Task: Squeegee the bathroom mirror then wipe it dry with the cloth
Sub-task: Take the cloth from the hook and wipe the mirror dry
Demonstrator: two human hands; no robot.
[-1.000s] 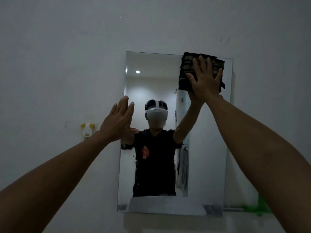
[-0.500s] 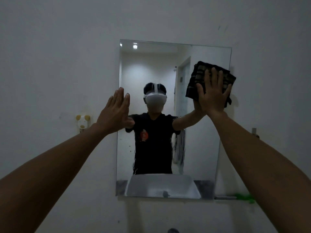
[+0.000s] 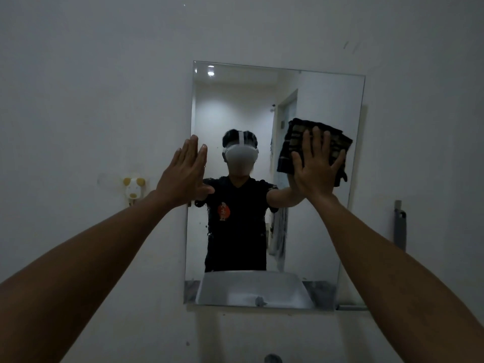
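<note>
A frameless rectangular mirror point(image 3: 322, 231) hangs on the white wall. My right hand point(image 3: 315, 166) presses a dark folded cloth point(image 3: 296, 142) flat against the glass, at mid height near the mirror's right side, fingers spread over it. My left hand point(image 3: 187, 174) is flat and open, fingers together, resting at the mirror's left edge at about the same height. Dark specks and streaks show on the lower left and middle of the glass. No squeegee is in sight.
A small white and yellow animal-shaped hook point(image 3: 134, 188) is stuck on the wall left of the mirror. A grey bracket point(image 3: 400, 226) hangs on the wall at right. A narrow ledge point(image 3: 352, 307) runs right of the mirror's bottom edge. A tap top point(image 3: 272, 358) shows below.
My right hand has slid the cloth down the glass from the mirror's top right corner to mid height. The left hand has stayed at the left edge.
</note>
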